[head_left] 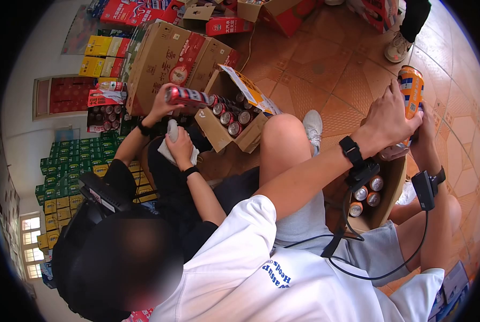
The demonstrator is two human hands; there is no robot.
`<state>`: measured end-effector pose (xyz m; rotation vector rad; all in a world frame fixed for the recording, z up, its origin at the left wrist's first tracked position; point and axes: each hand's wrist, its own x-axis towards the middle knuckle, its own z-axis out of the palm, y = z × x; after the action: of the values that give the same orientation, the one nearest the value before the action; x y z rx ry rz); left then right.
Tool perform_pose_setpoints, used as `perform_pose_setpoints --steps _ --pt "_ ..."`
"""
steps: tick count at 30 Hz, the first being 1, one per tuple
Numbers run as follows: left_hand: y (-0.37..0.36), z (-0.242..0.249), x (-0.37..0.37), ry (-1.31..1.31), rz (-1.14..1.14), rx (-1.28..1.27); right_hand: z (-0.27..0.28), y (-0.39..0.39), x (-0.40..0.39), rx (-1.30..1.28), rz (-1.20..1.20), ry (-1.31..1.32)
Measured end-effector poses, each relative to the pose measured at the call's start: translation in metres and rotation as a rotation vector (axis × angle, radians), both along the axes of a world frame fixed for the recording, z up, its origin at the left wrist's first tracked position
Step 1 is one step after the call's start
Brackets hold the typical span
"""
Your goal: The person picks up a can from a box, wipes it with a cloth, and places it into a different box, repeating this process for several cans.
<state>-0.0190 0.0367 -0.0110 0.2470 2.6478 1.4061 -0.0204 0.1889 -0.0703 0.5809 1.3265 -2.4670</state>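
An orange drink can (411,88) with blue and white markings is held up on the right. My left hand (387,118) is closed around its near side. From below and to the right, my right hand (424,131) grips the lower part of the can; some of its fingers are hidden. Under my hands, between my legs, stands an open cardboard box (393,188) with several cans (366,196) upright in it. A white cloth or bag (406,194) shows beside that box.
On my left, a co-worker in black holds a red can (187,97) and a white cloth (173,134). Near them is an open carton (216,129) of dark red cans. Large boxes (165,64) and green cases (71,161) are stacked behind. Another person's shoe (398,47) is at upper right.
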Motion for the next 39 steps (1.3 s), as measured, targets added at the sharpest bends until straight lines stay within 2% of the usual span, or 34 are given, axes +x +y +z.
perform_pose_setpoints --steps 7,12,26,39 --pt "-0.003 0.007 0.002 -0.002 -0.007 0.002 0.01 -0.006 0.002 0.039 -0.02 0.001" --pt "0.002 -0.007 0.0 0.021 0.014 0.009 0.005 -0.003 0.002 0.021 0.007 0.038" --pt "-0.003 0.008 0.002 -0.001 -0.012 -0.015 0.016 -0.009 0.004 0.057 -0.025 -0.012" --pt "-0.003 0.008 0.002 0.016 -0.004 -0.015 0.004 -0.003 0.001 0.015 0.013 0.035"
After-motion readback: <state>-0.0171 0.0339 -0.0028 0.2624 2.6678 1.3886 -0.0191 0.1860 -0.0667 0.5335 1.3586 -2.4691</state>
